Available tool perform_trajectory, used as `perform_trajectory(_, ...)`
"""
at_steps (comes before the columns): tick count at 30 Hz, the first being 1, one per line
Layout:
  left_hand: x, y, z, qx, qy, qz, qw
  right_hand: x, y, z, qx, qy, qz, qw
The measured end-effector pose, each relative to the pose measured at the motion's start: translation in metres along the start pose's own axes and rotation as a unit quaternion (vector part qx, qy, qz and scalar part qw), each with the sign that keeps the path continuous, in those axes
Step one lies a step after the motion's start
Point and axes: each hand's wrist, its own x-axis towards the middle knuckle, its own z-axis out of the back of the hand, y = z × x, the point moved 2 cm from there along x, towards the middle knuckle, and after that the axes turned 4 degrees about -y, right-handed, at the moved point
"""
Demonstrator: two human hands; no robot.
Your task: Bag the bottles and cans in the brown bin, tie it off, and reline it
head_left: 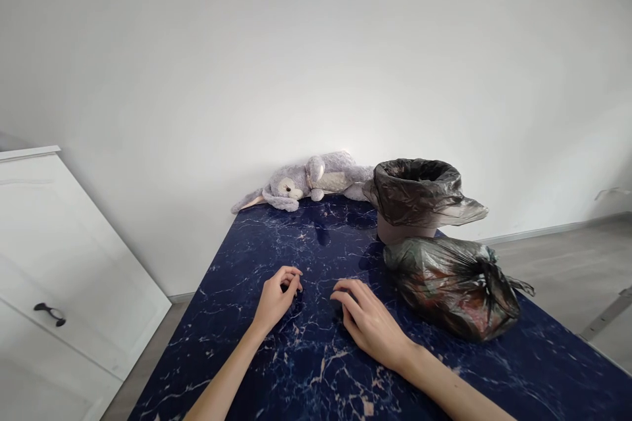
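Note:
My left hand is just above or on the blue marbled table, its fingers loosely curled and nothing visible in them. To its right, my right hand hovers or rests palm down, fingers bent and apart, holding nothing. A tied dark plastic bag, full of mixed coloured contents, lies beside my right hand without touching it. Behind that bag stands a pale bin lined with a black bag folded over its rim. At the far edge, a grey plush rabbit lies on its side.
A white wall rises behind the table. On the left is a white cabinet with a dark handle. Grey floor shows to the right, with a pale metal-edged piece at the frame's edge.

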Motion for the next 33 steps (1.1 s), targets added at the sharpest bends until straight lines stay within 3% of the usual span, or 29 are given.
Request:
perform_trajectory(6, 0.0, -0.001, -0.001, 0.001, 0.0, -0.001, 1.0, -0.041, 0.024, 0.033, -0.075, -0.026, 0.044, 0.996)
perform_trajectory(11, 0.001, 0.001, -0.002, 0.006, 0.003, -0.004, 1.0, -0.08, 0.009, 0.082, -0.207, -0.117, 0.029, 0.971)
perform_trajectory(17, 0.002, 0.001, -0.001, 0.014, 0.004, -0.008, 1.0, -0.112, -0.044, 0.154, -0.342, -0.243, -0.123, 0.899)
perform_trajectory(21, 0.002, -0.001, -0.001, 0.018, 0.002, -0.012, 1.0, -0.129, -0.084, 0.179, -0.331, -0.258, -0.266, 0.868)
perform_trajectory(23, 0.002, -0.002, -0.001, 0.018, 0.0, -0.014, 1.0, -0.135, -0.097, 0.179, -0.285, -0.242, -0.317, 0.872)
perform_trajectory(26, 0.001, -0.002, -0.001, 0.016, -0.002, -0.019, 1.0, -0.133, -0.099, 0.163, -0.225, -0.208, -0.33, 0.893)
perform_trajectory(33, -0.001, -0.006, -0.001, 0.011, -0.011, -0.041, 0.999, -0.09, -0.056, 0.08, -0.172, -0.14, -0.272, 0.937)
